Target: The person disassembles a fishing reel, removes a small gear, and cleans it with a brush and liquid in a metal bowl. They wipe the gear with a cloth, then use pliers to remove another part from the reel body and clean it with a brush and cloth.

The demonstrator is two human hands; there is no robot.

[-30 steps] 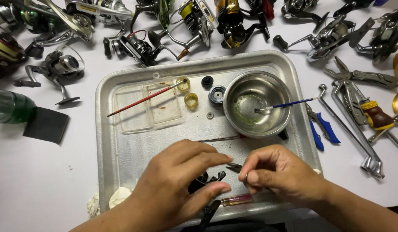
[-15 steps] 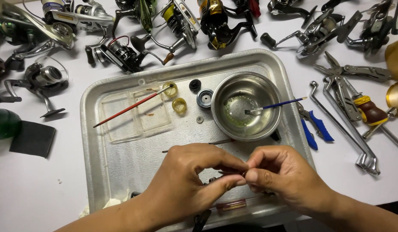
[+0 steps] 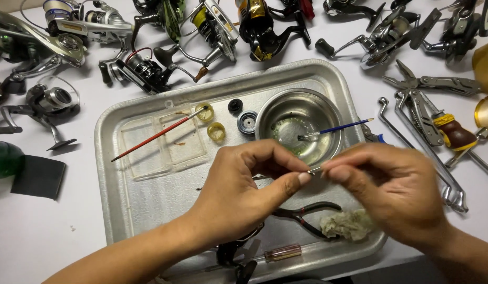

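A: Since a second ago your hands have come up off the tray's near edge. Pliers (image 3: 302, 214) and a rag (image 3: 349, 224) that they covered now show on the tray (image 3: 149, 205).

B: And where is the pin?

A: Your left hand (image 3: 238, 194) and right hand (image 3: 396, 189) meet above the tray, just in front of the bowl (image 3: 299, 123). A thin metal pin (image 3: 313, 170) bridges the gap between them. Your left thumb and forefinger pinch one end; your right fingertips close on the other. Both hands are curled shut on it.

B: Count what lies about the bowl.

A: One bowl, with one blue brush (image 3: 338, 128) resting in it. To its left sit one grey spool cap (image 3: 247, 121), one black knob (image 3: 235, 105) and two yellow rings (image 3: 204, 111), then one red brush (image 3: 157, 135) across a clear lid (image 3: 149, 147). In front of the bowl, behind your hands, lie the one pair of pliers and the one rag, touching. One small screwdriver (image 3: 283, 253) lies at the tray's near rim, with a dark reel part (image 3: 230, 255) beside it, half hidden by your left wrist.

B: Beyond the tray?

A: Reels (image 3: 144, 71) crowd behind the bowl; they overlap too much to count exactly. Right of the bowl lie multi-tools (image 3: 428, 83) and a wrench (image 3: 412, 147).
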